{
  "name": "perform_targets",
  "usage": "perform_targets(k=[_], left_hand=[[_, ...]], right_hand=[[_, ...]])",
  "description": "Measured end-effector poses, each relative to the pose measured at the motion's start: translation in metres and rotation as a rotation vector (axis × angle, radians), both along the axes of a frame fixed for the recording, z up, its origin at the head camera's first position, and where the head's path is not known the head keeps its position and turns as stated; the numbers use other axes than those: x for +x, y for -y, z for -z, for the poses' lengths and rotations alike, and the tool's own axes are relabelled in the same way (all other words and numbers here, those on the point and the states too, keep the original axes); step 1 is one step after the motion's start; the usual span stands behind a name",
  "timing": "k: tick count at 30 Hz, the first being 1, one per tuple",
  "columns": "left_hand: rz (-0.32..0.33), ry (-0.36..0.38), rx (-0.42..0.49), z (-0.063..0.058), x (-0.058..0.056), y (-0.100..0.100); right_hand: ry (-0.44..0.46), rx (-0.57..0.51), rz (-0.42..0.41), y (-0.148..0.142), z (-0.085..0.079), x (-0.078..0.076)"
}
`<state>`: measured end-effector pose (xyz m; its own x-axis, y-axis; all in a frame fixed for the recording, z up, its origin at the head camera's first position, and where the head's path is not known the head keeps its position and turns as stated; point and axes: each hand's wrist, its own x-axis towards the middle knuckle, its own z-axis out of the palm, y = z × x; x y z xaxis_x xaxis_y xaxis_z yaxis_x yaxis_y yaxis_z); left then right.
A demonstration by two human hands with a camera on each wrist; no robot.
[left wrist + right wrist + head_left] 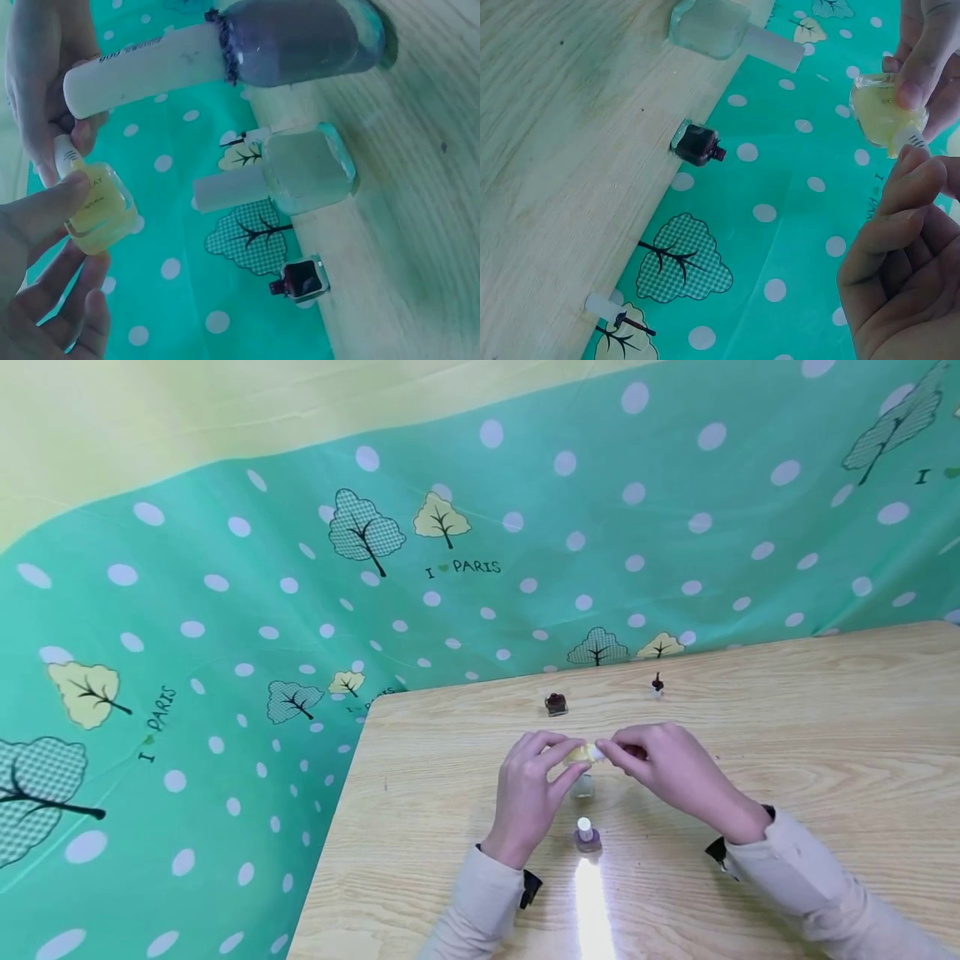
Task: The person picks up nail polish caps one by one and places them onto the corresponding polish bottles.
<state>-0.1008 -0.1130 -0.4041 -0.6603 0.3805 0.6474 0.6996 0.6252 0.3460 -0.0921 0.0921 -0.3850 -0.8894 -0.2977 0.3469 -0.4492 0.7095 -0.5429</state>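
Observation:
A yellow nail polish bottle (105, 210) with a white cap (909, 139) is held tilted above the table. My left hand (528, 781) grips its glass body between thumb and fingers. The right hand (671, 772) pinches the white cap, which sits on the bottle's neck. Below them on the table stand a pale, whitish-green polish bottle (307, 169) with a white cap and, nearer me, a purple polish bottle (587, 838), also white-capped. Farther back is a small dark red polish bottle (695, 142) with its neck uncovered.
A white cap with a dark-stained brush (657, 685) stands brush-up near the table's back edge, right of the dark red bottle. The wood-grain table (825, 735) meets a green polka-dot cloth (300, 602) behind and on the left.

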Motion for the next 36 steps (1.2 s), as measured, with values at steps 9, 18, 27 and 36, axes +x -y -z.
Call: perform_targets(k=[9,18,27,36], left_hand=[[-0.017,0.047,-0.043,-0.005,-0.004,0.000],[-0.010,0.056,-0.034,-0.006,-0.009,0.000],[-0.035,0.102,-0.017,0.001,-0.018,0.003],[-0.048,0.233,0.018,0.009,-0.028,0.005]], right_hand=[[-0.034,0.007,0.028,0.003,0.001,-0.001],[-0.029,-0.056,0.028,0.002,-0.001,-0.002],[-0.042,-0.060,0.014,-0.004,0.001,-0.008],[-0.028,-0.046,0.026,-0.015,0.009,-0.012]])
